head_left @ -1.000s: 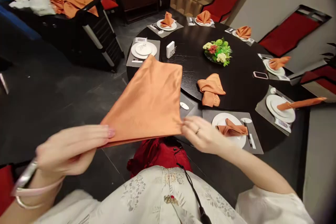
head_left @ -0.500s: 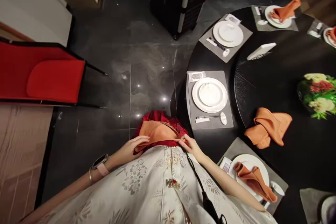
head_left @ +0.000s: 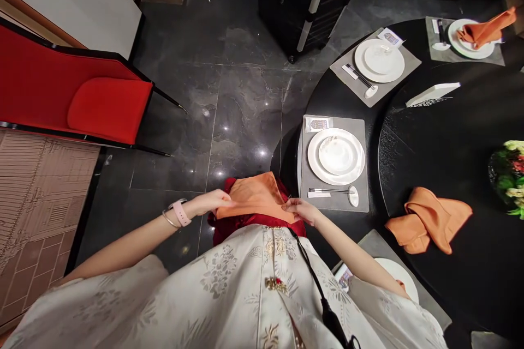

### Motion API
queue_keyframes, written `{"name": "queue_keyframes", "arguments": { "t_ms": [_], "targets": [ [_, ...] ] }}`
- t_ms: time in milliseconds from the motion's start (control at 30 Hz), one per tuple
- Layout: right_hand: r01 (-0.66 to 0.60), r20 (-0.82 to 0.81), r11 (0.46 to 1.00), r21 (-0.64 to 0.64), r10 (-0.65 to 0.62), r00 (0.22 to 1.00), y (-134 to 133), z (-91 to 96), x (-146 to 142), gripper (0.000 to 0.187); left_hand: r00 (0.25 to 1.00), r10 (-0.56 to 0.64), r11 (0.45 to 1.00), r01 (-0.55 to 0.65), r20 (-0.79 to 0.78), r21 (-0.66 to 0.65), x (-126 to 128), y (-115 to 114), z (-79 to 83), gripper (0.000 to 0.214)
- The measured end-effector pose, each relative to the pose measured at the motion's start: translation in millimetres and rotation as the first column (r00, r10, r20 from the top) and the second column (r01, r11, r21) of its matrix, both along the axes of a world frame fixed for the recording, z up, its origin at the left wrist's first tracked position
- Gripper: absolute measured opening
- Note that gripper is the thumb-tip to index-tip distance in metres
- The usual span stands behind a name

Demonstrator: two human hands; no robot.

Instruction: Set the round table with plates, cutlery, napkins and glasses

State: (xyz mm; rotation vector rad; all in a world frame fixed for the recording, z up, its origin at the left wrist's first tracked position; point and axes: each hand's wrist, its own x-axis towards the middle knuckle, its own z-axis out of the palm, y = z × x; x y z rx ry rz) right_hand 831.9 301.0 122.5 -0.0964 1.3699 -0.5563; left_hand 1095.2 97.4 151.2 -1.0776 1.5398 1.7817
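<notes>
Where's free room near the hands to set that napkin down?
Black tabletop shows open between the place mat and the loose orange napkin. Dark tile floor lies bare beyond the left hand. Crowded by the right hand, beside the mat's edge.

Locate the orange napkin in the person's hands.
In the head view, the orange napkin sits in front of the person's waist, between the left hand and right hand, just left of the white plate.
</notes>
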Motion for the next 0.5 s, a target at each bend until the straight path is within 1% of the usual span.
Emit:
{"name": "queue_keyframes", "arguments": {
  "t_ms": [67, 100, 133, 200, 267, 300, 333, 367, 400, 433, 500],
  "targets": [
    [-0.083, -0.042, 0.991, 0.101, 0.087, 0.995, 9.5, -8.6, -1.9, 0.045, 0.994, 0.025, 1.000, -0.025, 0.109, -0.001, 1.4, 14.0, -4.4, 0.052],
    [-0.095, -0.056, 0.987, 0.130, 0.103, 0.993, 13.8, -12.3, -2.5, 0.043, 0.987, 0.060, 0.998, -0.059, 0.150, -0.012, 2.4, 19.3, -5.4, 0.056],
    [-0.082, -0.053, 0.986, 0.147, 0.091, 0.994, 17.1, -15.1, -2.9, 0.041, 0.978, 0.104, 0.995, -0.104, 0.182, -0.009, 3.0, 22.7, -5.3, 0.061],
    [0.017, 0.017, 0.989, 0.145, -0.020, 1.000, 19.6, -17.4, -3.7, 0.036, 0.959, 0.185, 0.977, -0.203, 0.215, 0.066, 2.4, 22.5, -2.8, 0.070],
    [0.175, 0.133, 0.977, 0.123, -0.191, 0.973, 17.4, -14.6, -5.8, 0.030, 0.945, 0.263, 0.929, -0.303, 0.196, 0.213, -1.0, 15.0, 0.4, 0.077],
    [0.269, 0.178, 0.958, 0.104, -0.283, 0.942, 15.2, -11.7, -7.6, 0.029, 0.940, 0.297, 0.900, -0.335, 0.169, 0.281, -3.4, 9.7, 1.3, 0.079],
    [0.361, 0.204, 0.929, 0.080, -0.370, 0.906, 13.0, -8.0, -9.9, 0.030, 0.939, 0.315, 0.882, -0.343, 0.134, 0.324, -5.9, 4.2, 1.5, 0.079],
    [0.438, 0.215, 0.897, 0.054, -0.439, 0.872, 10.9, -4.1, -12.6, 0.033, 0.945, 0.313, 0.884, -0.327, 0.096, 0.334, -8.5, -1.3, 0.9, 0.078],
    [0.490, 0.214, 0.871, 0.032, -0.485, 0.848, 9.4, -0.3, -15.2, 0.037, 0.956, 0.288, 0.904, -0.292, 0.059, 0.312, -11.0, -6.3, -0.3, 0.076],
    [0.518, 0.211, 0.855, 0.015, -0.509, 0.834, 8.4, 2.8, -17.5, 0.041, 0.969, 0.244, 0.933, -0.244, 0.033, 0.266, -13.2, -10.7, -1.8, 0.073],
    [0.516, 0.219, 0.856, 0.024, -0.508, 0.833, 8.7, 6.2, -19.0, 0.050, 0.989, 0.148, 0.973, -0.150, 0.025, 0.173, -17.0, -16.8, -4.3, 0.067]
  ]
}}
